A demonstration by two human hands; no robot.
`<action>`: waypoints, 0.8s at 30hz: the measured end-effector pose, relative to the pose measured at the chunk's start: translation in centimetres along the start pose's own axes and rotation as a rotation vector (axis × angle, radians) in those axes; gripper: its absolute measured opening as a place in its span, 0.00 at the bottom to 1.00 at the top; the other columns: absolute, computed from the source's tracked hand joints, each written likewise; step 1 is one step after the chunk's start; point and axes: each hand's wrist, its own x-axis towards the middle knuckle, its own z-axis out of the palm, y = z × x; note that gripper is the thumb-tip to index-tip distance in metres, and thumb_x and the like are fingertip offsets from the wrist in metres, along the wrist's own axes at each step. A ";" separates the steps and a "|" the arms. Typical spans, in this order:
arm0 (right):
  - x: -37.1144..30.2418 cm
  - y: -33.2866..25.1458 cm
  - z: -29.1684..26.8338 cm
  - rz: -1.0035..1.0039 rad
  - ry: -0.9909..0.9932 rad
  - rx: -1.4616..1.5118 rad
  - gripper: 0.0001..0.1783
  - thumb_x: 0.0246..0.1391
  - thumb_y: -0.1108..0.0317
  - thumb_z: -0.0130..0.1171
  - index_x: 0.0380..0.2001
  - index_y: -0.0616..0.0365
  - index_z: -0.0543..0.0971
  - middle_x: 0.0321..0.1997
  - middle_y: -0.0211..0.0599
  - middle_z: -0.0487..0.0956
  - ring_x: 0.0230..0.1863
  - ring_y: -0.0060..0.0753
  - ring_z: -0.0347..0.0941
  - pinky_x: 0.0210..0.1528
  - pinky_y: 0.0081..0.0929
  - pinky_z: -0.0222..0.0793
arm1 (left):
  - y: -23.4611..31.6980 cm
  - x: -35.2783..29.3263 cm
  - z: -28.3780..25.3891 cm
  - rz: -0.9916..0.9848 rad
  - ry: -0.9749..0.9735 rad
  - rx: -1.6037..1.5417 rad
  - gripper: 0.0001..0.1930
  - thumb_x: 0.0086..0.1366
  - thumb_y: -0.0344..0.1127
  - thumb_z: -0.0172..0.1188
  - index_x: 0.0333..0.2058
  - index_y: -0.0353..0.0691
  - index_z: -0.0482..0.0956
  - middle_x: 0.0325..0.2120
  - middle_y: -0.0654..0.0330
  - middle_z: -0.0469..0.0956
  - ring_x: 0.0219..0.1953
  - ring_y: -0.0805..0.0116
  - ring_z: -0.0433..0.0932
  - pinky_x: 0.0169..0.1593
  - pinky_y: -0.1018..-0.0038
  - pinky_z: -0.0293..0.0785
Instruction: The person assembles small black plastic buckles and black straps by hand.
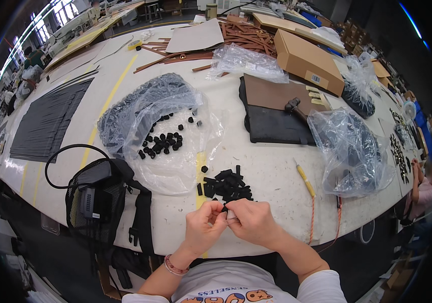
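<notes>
At the white worktable (pixel 276 171) in front of me, a person is working with both hands close together near its edge. The left hand (pixel 206 222) is curling its fingers in, pinching a small black piece (pixel 225 207) at the tips; the right hand (pixel 251 219) is gripping that piece from the other side, with something pale showing at its fingertips, too small to make out. The piece is sitting just on the near side of a loose pile of black parts (pixel 228 185), and more are lying at the mouth of a clear plastic bag (pixel 150 108). As for writing, blue capitals are running across the person's white shirt (pixel 226 275), next to orange cartoon figures (pixel 259 295). A barcode label (pixel 316 79) is showing on the cardboard box (pixel 307 55), its print too fine to read from here. A small white label (pixel 96 215) is marking a black device (pixel 88 201) at the mesh bag (pixel 73 209). Pale tags (pixel 316 94) are lying on a brown sheet (pixel 269 93) near a hammer (pixel 293 105).
</notes>
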 end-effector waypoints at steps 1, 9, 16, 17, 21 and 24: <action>0.1 -0.1 0.0 -0.001 -0.001 0.001 0.09 0.36 0.77 0.54 0.27 0.63 0.73 0.21 0.39 0.74 0.16 0.30 0.70 0.15 0.20 0.64 | 0.0 0.0 0.0 -0.006 0.007 -0.014 0.03 0.54 0.19 0.50 0.29 0.29 0.69 0.19 0.62 0.73 0.18 0.81 0.72 0.21 0.85 0.71; 3.1 3.2 -0.9 0.491 -0.086 0.195 0.09 0.42 0.74 0.51 0.31 0.64 0.73 0.20 0.42 0.74 0.19 0.35 0.71 0.24 0.26 0.65 | 0.0 4.7 -3.7 -0.300 0.406 -0.849 0.18 0.58 0.27 0.49 0.46 0.30 0.58 0.33 0.47 0.72 0.27 0.67 0.76 0.30 0.75 0.75; 4.9 8.4 -0.2 0.410 -0.309 -0.172 0.09 0.39 0.73 0.48 0.29 0.58 0.74 0.26 0.41 0.73 0.29 0.43 0.70 0.33 0.35 0.66 | -2.0 6.7 -5.3 0.095 0.118 0.570 0.20 0.51 0.24 0.51 0.46 0.34 0.65 0.36 0.54 0.73 0.30 0.70 0.74 0.29 0.77 0.70; 5.1 8.7 -0.1 0.410 -0.311 -0.171 0.09 0.39 0.73 0.48 0.29 0.58 0.74 0.26 0.41 0.73 0.29 0.43 0.70 0.33 0.35 0.66 | -1.9 7.3 -4.7 0.154 0.112 0.637 0.17 0.48 0.23 0.52 0.40 0.37 0.71 0.33 0.57 0.73 0.29 0.68 0.74 0.30 0.75 0.69; 5.7 9.0 0.2 0.511 -0.477 -0.121 0.10 0.39 0.74 0.47 0.29 0.58 0.74 0.27 0.42 0.73 0.32 0.43 0.70 0.36 0.36 0.64 | -1.8 8.8 -3.6 0.158 -0.103 0.791 0.11 0.46 0.23 0.52 0.32 0.39 0.71 0.27 0.56 0.70 0.34 0.57 0.71 0.35 0.66 0.69; 5.6 9.0 0.1 0.524 -0.489 -0.118 0.09 0.39 0.74 0.47 0.28 0.58 0.74 0.28 0.42 0.73 0.33 0.44 0.70 0.36 0.35 0.64 | -2.3 9.2 -3.4 0.184 -0.186 0.880 0.10 0.46 0.22 0.51 0.31 0.38 0.71 0.27 0.56 0.70 0.33 0.58 0.71 0.35 0.66 0.69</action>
